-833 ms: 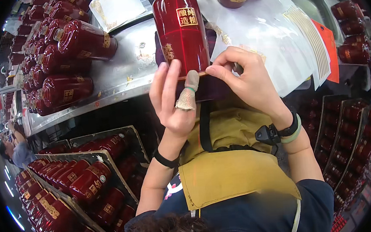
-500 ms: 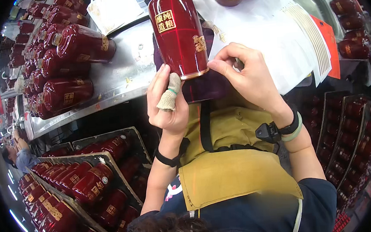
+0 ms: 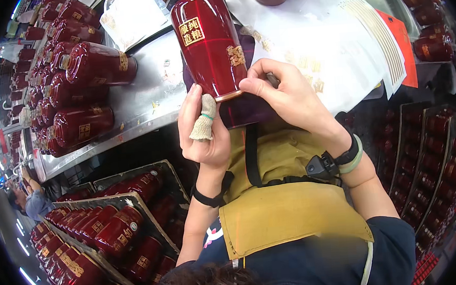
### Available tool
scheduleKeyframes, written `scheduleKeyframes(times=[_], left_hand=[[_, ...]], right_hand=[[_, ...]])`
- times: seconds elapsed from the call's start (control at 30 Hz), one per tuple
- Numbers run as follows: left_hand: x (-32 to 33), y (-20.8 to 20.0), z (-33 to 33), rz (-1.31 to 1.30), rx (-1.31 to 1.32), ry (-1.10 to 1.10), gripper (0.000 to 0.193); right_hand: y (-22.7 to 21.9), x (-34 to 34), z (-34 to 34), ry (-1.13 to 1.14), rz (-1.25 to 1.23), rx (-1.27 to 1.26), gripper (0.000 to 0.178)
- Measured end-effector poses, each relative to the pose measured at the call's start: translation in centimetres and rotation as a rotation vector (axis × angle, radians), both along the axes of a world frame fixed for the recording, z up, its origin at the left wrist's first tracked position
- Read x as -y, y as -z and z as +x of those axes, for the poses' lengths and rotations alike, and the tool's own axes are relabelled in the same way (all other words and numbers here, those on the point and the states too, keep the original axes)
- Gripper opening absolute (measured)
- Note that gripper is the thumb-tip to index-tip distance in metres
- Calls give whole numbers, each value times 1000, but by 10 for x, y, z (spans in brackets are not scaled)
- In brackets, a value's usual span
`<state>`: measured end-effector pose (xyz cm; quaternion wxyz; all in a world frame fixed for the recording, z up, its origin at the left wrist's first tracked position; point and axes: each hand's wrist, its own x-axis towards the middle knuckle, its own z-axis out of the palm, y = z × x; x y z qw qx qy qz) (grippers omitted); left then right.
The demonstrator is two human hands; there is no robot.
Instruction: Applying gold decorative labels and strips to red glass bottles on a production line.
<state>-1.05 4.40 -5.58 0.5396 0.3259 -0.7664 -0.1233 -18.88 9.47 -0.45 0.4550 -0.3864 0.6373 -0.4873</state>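
Observation:
A dark red glass bottle with gold labels leans over the near edge of the metal bench, its neck pointing away from me and its base toward me. My left hand grips the base from the left. A knitted finger cover with a green band sits on its thumb. At the base's right edge, my right hand pinches with thumb and forefinger; its other fingers are curled and partly hidden. Something grey shows between them, too small to name. Dark purple cloth lies beneath the bottle.
White sheets with gold labels cover the bench's right side, beside orange paper. More red bottles crowd the left. A white tray stands at the back. Bottle-filled crates flank me below; a person is far left.
The bottle and both hands have shifted slightly left in the view, and the surroundings have turned a little too. Both hands stay at the bottle's base. Gold labels beside my right hand show more clearly.

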Motion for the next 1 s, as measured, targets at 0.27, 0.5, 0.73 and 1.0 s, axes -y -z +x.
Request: scheduleKeyframes(times=[0.27, 0.5, 0.73, 1.0], left_hand=[[-1, 1, -2, 20, -11, -12, 30], [-3, 2, -2, 41, 0, -35, 31], [-5, 13, 0, 14, 53, 27, 37], [-18, 1, -3, 72, 292, 16, 55]], right_hand=[[-8, 0, -1, -7, 60, -8, 27], [0, 0, -2, -24, 36, 28, 25], [8, 0, -5, -34, -27, 45, 30], [-7, -16, -11, 105, -196, 150, 26]])
